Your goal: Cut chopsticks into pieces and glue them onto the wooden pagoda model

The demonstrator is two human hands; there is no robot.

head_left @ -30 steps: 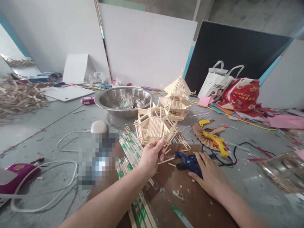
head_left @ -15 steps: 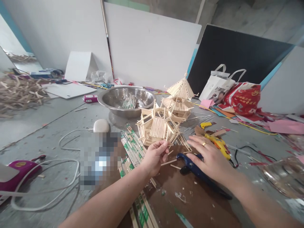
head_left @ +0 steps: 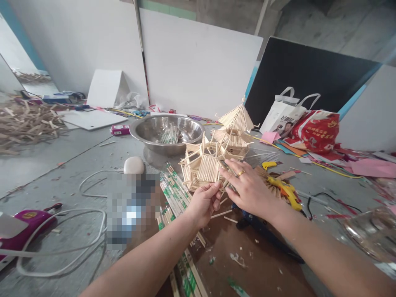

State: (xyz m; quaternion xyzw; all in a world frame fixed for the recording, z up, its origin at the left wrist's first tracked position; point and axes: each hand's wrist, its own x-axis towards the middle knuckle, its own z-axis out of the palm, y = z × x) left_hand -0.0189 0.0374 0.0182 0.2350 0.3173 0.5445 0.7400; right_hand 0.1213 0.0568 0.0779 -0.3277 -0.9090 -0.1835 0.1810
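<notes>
A small pavilion-like model (head_left: 208,167) built of pale wooden sticks stands on a brown board (head_left: 229,264). At its lower right corner my left hand (head_left: 204,204) pinches a wooden stick between thumb and forefinger. My right hand (head_left: 247,185) is open, its fingers stretched toward the model's right side; whether they touch it I cannot tell. Beneath my right forearm lies a dark blue tool (head_left: 266,231), partly hidden. Wrapped chopsticks (head_left: 175,194) with green print lie left of my left hand. Behind stands another stick model with a pointed roof (head_left: 235,117).
A steel basin (head_left: 145,138) holds more wrapped sticks. To the right lie a yellow glue gun (head_left: 287,193) and a yellow-handled cutter (head_left: 268,165). A white cable (head_left: 102,231) loops across the floor at left. Bags (head_left: 315,130) stand by a black panel.
My right hand has moved up and left from above the blue tool to the model's right side. My left hand keeps its pinch at the model's lower corner.
</notes>
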